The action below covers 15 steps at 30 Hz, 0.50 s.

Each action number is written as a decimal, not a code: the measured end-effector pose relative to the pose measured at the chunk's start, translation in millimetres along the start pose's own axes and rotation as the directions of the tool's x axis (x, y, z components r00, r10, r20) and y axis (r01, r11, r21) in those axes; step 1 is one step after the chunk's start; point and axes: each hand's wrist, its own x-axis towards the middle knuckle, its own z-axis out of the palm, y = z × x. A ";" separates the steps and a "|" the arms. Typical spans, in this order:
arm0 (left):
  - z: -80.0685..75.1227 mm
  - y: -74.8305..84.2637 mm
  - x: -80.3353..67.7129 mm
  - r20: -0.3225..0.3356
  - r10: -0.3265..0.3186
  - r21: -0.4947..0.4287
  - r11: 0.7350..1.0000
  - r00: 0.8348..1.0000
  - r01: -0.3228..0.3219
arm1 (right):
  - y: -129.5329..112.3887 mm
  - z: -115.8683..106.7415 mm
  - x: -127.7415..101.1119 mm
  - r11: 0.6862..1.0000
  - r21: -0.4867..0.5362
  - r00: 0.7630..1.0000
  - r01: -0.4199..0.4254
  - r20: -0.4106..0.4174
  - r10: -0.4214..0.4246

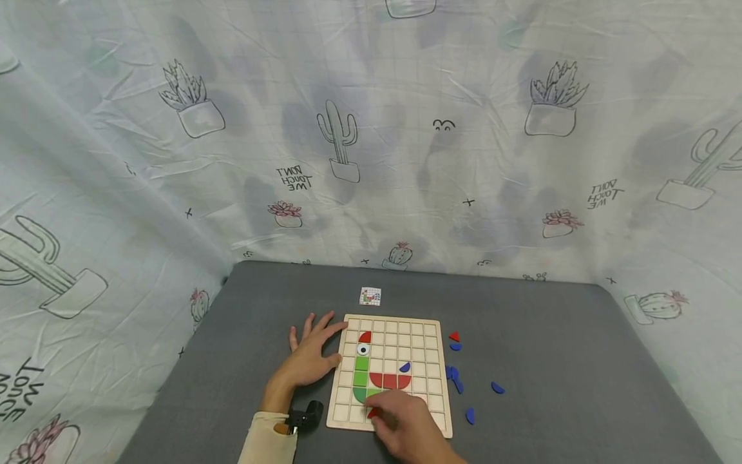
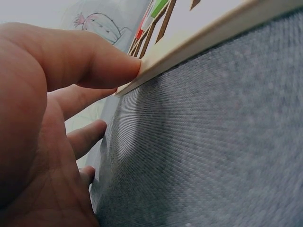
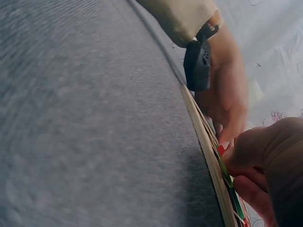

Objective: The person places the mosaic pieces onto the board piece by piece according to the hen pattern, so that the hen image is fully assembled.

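Observation:
A square wooden grid board [image 1: 429, 403] lies on the table, with colored pieces set in its cells. My left hand [image 1: 313, 356] is spread beside it, thumb and index fingertips touching the board's left edge. Over the lower part of the board, my right hand [image 1: 408, 422] pinches a small red piece [image 1: 373, 413]. Its thumb also shows close by the red piece [image 3: 220, 150] in the right wrist view. Green squares [image 1: 361, 370] form a column under a white eye piece [image 1: 362, 349] and a red quarter-round [image 1: 365, 337]. Red pieces [image 1: 390, 381] make a row, with a blue half-round [image 1: 404, 367] above its right end.
A small printed pattern card [image 1: 370, 296] lies behind the board. To the right are a red triangle [image 1: 455, 336] and several blue half-rounds [image 1: 497, 388] on the grey table [image 1: 545, 348]. A patterned curtain [image 1: 394, 148] hangs behind and at both sides.

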 end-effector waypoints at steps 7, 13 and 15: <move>0.5 -0.8 0.7 -0.001 -0.001 0.001 1.000 1.000 0.001 | -5.4 -2.7 2.0 0.998 -0.067 1.000 -0.003 0.016 0.004; 0.9 -1.0 1.1 -0.002 0.003 -0.001 1.000 1.000 -0.003 | -4.4 -1.2 2.8 0.998 -0.060 0.999 0.034 0.010 -0.033; 1.0 -1.3 1.1 -0.002 0.005 -0.002 1.000 1.000 -0.005 | -5.2 -1.0 2.7 0.998 -0.058 0.999 0.034 0.020 -0.033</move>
